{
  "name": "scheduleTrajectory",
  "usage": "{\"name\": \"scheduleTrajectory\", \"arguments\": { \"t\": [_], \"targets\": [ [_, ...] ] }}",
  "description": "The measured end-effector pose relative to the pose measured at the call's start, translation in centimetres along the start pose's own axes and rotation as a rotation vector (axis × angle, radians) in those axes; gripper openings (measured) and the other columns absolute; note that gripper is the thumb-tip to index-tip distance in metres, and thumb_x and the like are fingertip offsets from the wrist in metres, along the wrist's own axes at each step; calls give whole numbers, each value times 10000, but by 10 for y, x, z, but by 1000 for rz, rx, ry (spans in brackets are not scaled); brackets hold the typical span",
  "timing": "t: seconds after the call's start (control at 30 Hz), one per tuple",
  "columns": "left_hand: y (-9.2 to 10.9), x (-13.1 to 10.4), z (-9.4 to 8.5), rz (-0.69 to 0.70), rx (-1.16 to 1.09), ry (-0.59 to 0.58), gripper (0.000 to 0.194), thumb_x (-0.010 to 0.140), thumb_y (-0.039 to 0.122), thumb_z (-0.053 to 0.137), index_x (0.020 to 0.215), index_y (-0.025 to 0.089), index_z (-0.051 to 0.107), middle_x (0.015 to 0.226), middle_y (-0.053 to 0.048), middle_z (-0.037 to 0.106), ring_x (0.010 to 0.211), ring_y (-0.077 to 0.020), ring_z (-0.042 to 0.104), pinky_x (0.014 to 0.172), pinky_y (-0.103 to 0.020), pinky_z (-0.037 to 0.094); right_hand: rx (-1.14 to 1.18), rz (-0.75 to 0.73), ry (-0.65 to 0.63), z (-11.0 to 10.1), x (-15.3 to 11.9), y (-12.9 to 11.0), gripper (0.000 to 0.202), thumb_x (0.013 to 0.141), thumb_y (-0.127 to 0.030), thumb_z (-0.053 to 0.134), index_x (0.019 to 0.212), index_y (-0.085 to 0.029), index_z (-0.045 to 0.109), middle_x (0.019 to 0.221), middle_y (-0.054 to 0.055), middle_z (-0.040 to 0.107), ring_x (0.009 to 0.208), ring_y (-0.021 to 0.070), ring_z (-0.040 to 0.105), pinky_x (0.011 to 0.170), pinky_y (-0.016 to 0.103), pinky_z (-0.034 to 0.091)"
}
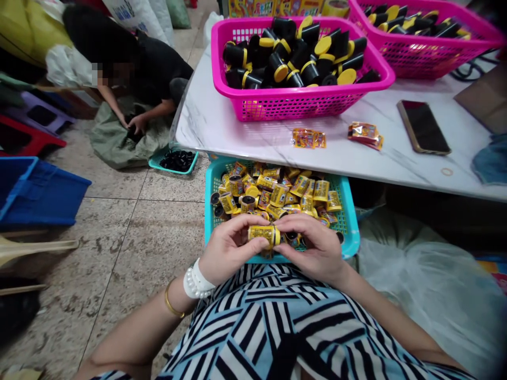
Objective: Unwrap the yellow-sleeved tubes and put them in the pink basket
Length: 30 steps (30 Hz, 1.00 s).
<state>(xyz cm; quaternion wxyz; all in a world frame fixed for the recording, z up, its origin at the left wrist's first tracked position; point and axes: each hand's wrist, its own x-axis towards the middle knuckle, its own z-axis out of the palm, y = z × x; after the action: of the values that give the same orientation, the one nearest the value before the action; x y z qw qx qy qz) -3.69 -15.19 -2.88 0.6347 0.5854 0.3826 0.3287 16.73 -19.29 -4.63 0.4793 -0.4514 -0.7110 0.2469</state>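
Note:
Between my two hands is a small capped cup (261, 234) in a yellow printed sleeve, lying sideways. My left hand (229, 245) grips its body with thumb and fingers. At the cup's right end, the thumb and fingers of my right hand (311, 245) pinch the yellow cap. Under both hands is a turquoise basket (352, 237) of similar sleeved cups (279, 195), some showing dark ends. On the table above lie two small stacks of printed sleeves (309, 138) (365, 135).
A pink basket (285, 103) of black cups with yellow caps stands on the white table (206, 121), a second pink basket (431, 58) behind it. A phone (423, 126) lies at right. At left, a person (158, 68) crouches over a sack (114, 137), near a small basket of black pieces (174, 160).

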Motion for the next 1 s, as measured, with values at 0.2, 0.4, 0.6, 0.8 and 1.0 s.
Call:
{"name": "scheduleTrajectory", "arguments": {
  "t": [0.2,0.4,0.6,0.8,1.0],
  "targets": [
    [2,3,-2,198,236,2,249,844,250,736,1089,210,714,1066,-87,741,997,-229,690,913,-363,530,-24,-58,58,-3,0,0,381,790,-157,765,1139,-284,678,1028,69,751,929,226,730,830,390,609],
    [1,5,-1,456,400,-58,299,857,148,709,1144,224,677,1099,-91,731,1030,-218,692,913,-361,552,175,129,76,-4,-2,-4,267,744,-204,825,990,-238,727,925,62,761,813,201,742,712,331,632],
    [-2,12,0,703,455,-204,486,860,84,678,1298,280,605,1239,-103,690,1132,-230,661,961,-382,540,689,636,5,0,-2,-5,276,726,-379,850,856,-194,691,696,1,737,573,156,717,556,269,627],
    [3,12,-6,144,248,-105,509,895,353,676,1356,195,528,1057,-98,711,752,-176,684,653,-292,571,363,294,110,-1,0,0,278,740,-230,830,997,-224,725,973,57,720,879,189,712,745,315,628],
    [11,11,-10,310,463,-98,285,897,262,673,1163,160,666,1025,-86,732,853,-185,671,775,-312,538,433,361,111,3,1,-3,256,710,-254,849,917,-189,713,903,51,720,793,164,707,679,276,619]
  ]
}}
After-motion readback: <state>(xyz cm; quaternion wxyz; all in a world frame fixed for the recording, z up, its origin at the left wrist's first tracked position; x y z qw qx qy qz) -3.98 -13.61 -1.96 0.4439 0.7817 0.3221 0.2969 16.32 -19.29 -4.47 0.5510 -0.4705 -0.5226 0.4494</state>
